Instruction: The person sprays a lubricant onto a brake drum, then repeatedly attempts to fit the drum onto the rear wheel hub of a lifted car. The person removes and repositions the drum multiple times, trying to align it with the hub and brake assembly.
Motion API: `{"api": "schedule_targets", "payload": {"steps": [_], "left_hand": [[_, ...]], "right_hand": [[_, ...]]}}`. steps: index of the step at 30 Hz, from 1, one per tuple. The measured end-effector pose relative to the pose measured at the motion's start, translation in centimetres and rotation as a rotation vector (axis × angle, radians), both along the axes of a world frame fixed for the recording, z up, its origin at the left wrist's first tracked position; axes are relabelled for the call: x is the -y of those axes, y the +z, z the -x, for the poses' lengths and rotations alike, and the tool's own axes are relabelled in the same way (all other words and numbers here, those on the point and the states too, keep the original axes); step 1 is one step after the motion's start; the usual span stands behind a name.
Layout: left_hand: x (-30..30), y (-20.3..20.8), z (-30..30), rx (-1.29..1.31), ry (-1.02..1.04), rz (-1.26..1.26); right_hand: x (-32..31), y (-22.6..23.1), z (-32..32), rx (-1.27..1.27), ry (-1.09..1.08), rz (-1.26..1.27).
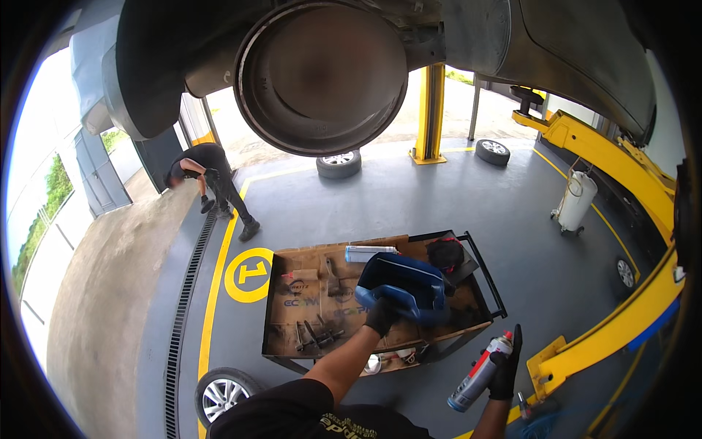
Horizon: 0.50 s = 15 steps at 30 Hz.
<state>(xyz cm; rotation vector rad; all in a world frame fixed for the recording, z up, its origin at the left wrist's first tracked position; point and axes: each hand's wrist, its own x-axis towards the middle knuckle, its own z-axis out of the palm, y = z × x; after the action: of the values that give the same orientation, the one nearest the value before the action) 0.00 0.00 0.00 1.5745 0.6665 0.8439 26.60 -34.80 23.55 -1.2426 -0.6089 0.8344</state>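
Observation:
My left hand (382, 316), in a black glove, grips the near rim of a blue open plastic tub (401, 282) over the cart. Its fingers are partly hidden behind the tub. In my gloved right hand (504, 373) is a grey and blue aerosol can (474, 377) with a red top, tilted up to the right. Overhead, close in front of me, hangs a large round brake drum (329, 69) under a raised vehicle. A cardboard-lined tool cart (292, 322) stands below, bearing a puller-like metal tool (319, 335) and a white and blue box (369, 253).
Yellow lift arms (585, 139) reach in from the right, with a yellow post (430, 117) beyond. Wheels lie at the back, and another wheel (225, 394) is near lower left. A person (212, 175) bends over at the left by a floor grate (183, 322). A white wheeled tank (576, 201) stands right.

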Motion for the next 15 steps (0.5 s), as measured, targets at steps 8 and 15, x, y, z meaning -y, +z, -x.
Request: {"api": "schedule_targets", "payload": {"steps": [8,15], "left_hand": [[6.4,16.0,6.9,0.264,0.296,0.261],[5.8,26.2,13.5,-0.406,0.498,-0.685]], "right_hand": [[-7.8,17.3,11.1,0.26,-0.327,-0.537],[-13.5,28.1,22.7,0.047,-0.329,-0.819]]}}
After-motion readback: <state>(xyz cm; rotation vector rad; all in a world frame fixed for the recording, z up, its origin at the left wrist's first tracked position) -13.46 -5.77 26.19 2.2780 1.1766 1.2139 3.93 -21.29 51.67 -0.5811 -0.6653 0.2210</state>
